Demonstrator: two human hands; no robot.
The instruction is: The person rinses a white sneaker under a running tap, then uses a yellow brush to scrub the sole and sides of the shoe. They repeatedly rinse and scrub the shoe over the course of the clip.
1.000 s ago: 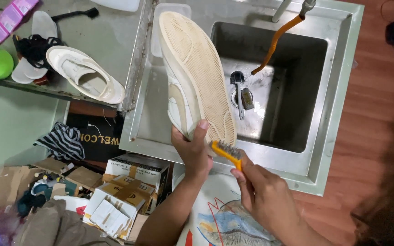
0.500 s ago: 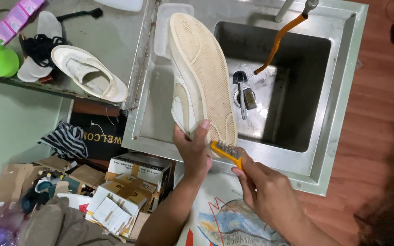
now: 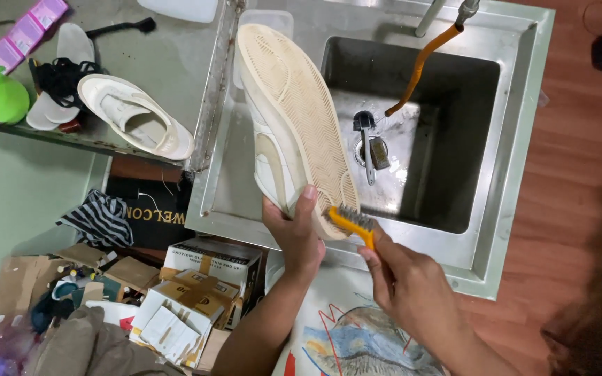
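Your brush (image 3: 349,221) has slid up onto the sole's heel edge, bristles touching. Right hand (image 3: 405,282) stays clamped on its handle; left hand (image 3: 294,226) grips the shoe (image 3: 290,115) over the sink (image 3: 517,139).

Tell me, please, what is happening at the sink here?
A person holds a white shoe sole-up over the steel sink with the left hand, gripping its heel end. The right hand presses a small yellow brush against the sole at the heel. A second shoe lies on the counter to the left. An orange hose hangs into the basin.
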